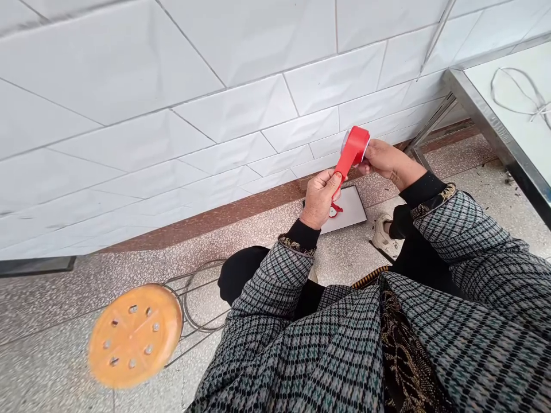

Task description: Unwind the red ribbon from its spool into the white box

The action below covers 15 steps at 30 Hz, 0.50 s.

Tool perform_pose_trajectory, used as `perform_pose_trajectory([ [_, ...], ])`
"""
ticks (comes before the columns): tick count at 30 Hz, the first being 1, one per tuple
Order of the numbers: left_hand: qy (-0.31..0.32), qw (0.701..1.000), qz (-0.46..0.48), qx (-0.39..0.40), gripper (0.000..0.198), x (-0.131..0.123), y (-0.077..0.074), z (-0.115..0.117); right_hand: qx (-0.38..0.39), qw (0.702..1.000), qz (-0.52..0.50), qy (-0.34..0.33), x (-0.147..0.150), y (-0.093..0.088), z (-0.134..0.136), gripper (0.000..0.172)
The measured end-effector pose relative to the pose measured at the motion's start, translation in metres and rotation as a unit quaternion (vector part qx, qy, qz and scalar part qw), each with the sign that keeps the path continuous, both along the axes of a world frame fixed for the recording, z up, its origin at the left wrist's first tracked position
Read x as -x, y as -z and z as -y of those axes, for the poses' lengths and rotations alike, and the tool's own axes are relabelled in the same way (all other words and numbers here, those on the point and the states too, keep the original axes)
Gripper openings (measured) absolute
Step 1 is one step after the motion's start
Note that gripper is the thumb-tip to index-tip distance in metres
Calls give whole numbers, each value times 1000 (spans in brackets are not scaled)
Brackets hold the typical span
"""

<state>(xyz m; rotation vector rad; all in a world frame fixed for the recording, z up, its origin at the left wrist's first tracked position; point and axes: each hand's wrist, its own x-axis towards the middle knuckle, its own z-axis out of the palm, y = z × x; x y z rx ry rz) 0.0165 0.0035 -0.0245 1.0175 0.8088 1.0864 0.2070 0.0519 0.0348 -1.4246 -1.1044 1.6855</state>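
Observation:
A roll of wide red ribbon [358,142] is held up in front of the tiled wall. My right hand [384,160] grips the roll from its right side. From the roll a strip runs down to my left hand [321,198], whose thumb and fingers are pinched on it. Below the hands, a white board with a dark edge [353,211] lies on the floor. On its left part is a small red piece with a white round spot [336,210], partly hidden behind my left hand.
An orange round stool [135,335] with metal legs lies tipped over at the lower left. At the right stands a metal-framed table [495,123] bearing a looped cable [523,94]. White wall tiles [241,109] rise ahead.

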Motion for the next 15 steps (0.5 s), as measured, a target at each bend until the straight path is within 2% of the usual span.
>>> perform_pose_trajectory([
  [3, 14, 1000, -3, 10, 54, -2, 3, -1, 55, 998, -40, -1, 9, -4, 6, 39],
  [7, 2, 999, -38, 5, 57, -2, 10, -5, 76, 995, -57, 5, 16, -5, 10, 30],
  [10, 9, 999, -46, 12, 54, -1, 14, -8, 96, 994, -56, 9, 18, -4, 11, 31],
  [13, -1, 1000, -28, 3, 54, 0, 18, -11, 113, 991, -70, -26, 17, -1, 12, 30],
  [15, -1, 1000, -24, -5, 68, 2, 20, -14, 119, 987, -90, -63, 16, 2, 11, 29],
])
